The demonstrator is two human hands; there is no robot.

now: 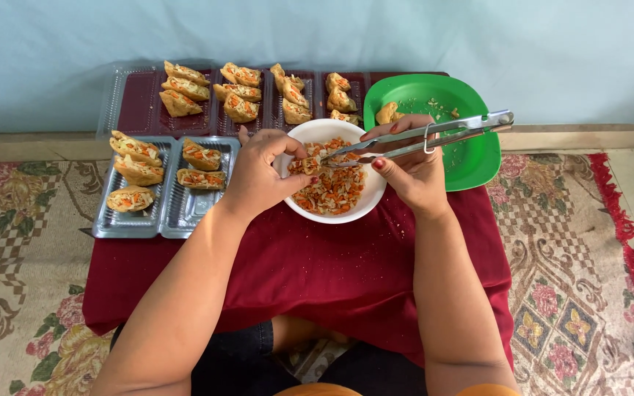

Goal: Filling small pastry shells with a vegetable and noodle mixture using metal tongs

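Now my right hand [412, 172] pinches tongs [420, 138] shut, tips pointing left into the pouch [310, 164] held by my left hand [262, 172] over the bowl [332, 209].

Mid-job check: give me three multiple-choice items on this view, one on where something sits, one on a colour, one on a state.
1. Where is the green plate relative to the white bowl?
A. To its right
B. To its left
C. Stacked under it

2. What colour is the cloth under the bowl?
A. Blue
B. Dark red
C. Yellow

3. What is the right hand doing?
A. Resting flat on the cloth
B. Holding metal tongs over the bowl
C. Lifting the plate

Answers:
1. A, the plate lies right of the bowl.
2. B, dark red cloth shows around the bowl.
3. B, the tong tips meet the stuffed pouch at the left hand.
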